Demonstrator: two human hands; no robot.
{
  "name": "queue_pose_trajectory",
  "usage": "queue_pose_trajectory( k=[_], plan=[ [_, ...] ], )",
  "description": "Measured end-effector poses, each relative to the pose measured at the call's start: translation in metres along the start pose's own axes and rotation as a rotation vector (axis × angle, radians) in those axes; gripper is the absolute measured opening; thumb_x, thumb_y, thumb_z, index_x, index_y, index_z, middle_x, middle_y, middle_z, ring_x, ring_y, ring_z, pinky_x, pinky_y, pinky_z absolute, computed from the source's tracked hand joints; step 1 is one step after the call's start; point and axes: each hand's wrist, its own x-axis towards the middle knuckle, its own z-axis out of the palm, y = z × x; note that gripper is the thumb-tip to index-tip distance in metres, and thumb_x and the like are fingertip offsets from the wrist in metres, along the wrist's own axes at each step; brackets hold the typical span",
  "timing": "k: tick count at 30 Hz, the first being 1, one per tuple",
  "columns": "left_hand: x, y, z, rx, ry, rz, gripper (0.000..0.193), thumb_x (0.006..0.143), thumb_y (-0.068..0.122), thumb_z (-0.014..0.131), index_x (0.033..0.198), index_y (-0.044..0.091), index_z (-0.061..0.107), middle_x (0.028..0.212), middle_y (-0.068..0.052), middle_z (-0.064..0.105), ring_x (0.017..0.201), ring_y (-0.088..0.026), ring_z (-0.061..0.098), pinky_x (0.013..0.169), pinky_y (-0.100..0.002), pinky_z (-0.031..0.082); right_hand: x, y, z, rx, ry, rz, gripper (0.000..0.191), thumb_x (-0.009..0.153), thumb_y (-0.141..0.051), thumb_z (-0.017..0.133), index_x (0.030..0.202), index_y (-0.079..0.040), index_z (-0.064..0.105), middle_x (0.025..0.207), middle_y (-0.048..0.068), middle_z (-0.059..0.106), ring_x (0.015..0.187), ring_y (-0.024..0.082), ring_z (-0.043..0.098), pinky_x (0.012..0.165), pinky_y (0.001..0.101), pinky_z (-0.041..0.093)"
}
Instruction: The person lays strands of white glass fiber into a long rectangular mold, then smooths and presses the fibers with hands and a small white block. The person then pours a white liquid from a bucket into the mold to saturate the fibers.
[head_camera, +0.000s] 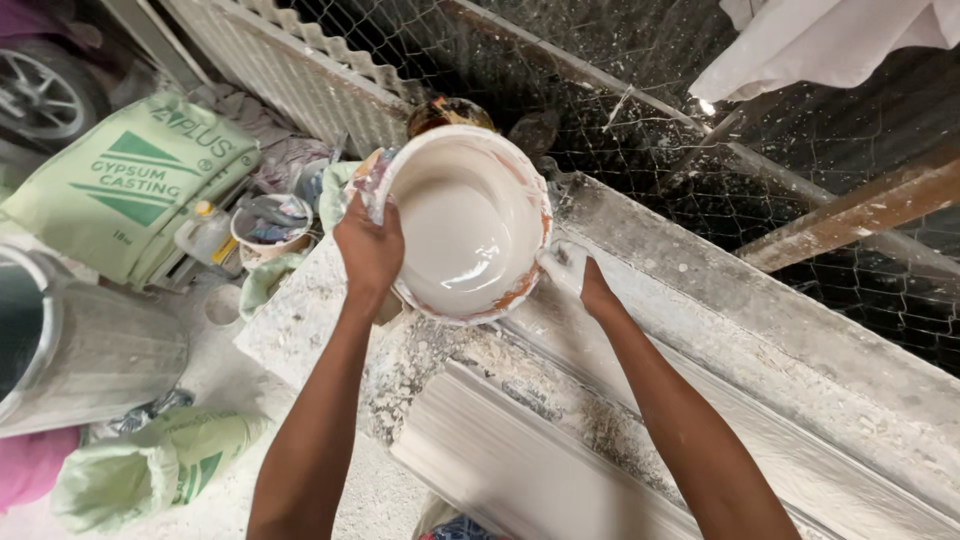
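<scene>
A round bowl (468, 225) coated in white plaster, with wet white plaster inside, is tilted toward me above a long plaster-crusted mould bench (760, 350). My left hand (368, 245) grips the bowl's left rim. My right hand (572, 272), smeared white, holds the bowl's lower right edge. A long white cast moulding strip (520, 470) lies on the bench below the bowl.
Green sacks of casting plaster (125, 185) lie at the left, another green sack (150, 470) on the floor. A grey metal drum (80, 345) stands at far left. A small tub of tools (270, 228) sits by the bench end. Wire mesh (640, 110) rises behind.
</scene>
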Motion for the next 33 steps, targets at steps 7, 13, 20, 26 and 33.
queue_pose_trajectory(
  k=[7, 13, 20, 26, 33],
  plan=[
    [-0.002, -0.012, 0.058, -0.103, -0.08, 0.002, 0.013, 0.097, 0.006, 0.067, 0.105, -0.004, 0.067, 0.075, -0.021, 0.073, 0.059, -0.025, 0.071, 0.057, -0.035, 0.052, 0.028, 0.036, -0.005, 0.035, -0.001, 0.063, 0.038, 0.097, -0.038, 0.063, 0.098, -0.001, 0.069, 0.079, 0.006, 0.071, 0.071, 0.012, 0.064, 0.067, 0.0288, 0.052],
    [-0.004, -0.028, 0.074, -0.114, -0.044, 0.121, 0.012, 0.097, 0.002, 0.066, 0.107, -0.004, 0.068, 0.084, -0.02, 0.074, 0.072, -0.026, 0.075, 0.064, -0.034, 0.056, 0.052, 0.05, 0.001, -0.116, -0.044, 0.034, 0.039, 0.098, -0.039, 0.063, 0.091, -0.001, 0.069, 0.076, 0.006, 0.07, 0.069, 0.012, 0.062, 0.065, 0.029, 0.051],
    [-0.009, -0.039, 0.076, -0.11, -0.053, 0.109, 0.013, 0.098, 0.0, 0.065, 0.109, -0.004, 0.068, 0.085, -0.018, 0.075, 0.072, -0.023, 0.075, 0.066, -0.032, 0.055, 0.063, 0.058, 0.004, -0.064, -0.094, 0.032, 0.036, 0.097, -0.04, 0.062, 0.091, -0.005, 0.068, 0.074, 0.002, 0.07, 0.067, 0.009, 0.062, 0.065, 0.0278, 0.051],
    [-0.014, -0.041, 0.076, -0.072, -0.042, 0.119, 0.007, 0.098, 0.0, 0.067, 0.103, -0.004, 0.067, 0.084, -0.018, 0.074, 0.073, -0.021, 0.075, 0.066, -0.031, 0.055, 0.066, 0.064, 0.005, -0.046, -0.139, 0.074, 0.037, 0.1, -0.04, 0.06, 0.094, -0.005, 0.067, 0.075, 0.003, 0.069, 0.067, 0.009, 0.061, 0.064, 0.0272, 0.051],
    [-0.018, -0.036, 0.075, -0.058, -0.03, 0.121, 0.005, 0.098, 0.0, 0.067, 0.102, -0.003, 0.068, 0.084, -0.018, 0.073, 0.072, -0.024, 0.075, 0.067, -0.033, 0.055, 0.065, 0.063, 0.005, -0.038, -0.136, 0.087, 0.037, 0.1, -0.04, 0.06, 0.096, -0.004, 0.068, 0.075, 0.003, 0.069, 0.066, 0.009, 0.061, 0.063, 0.0281, 0.051]
  ],
)
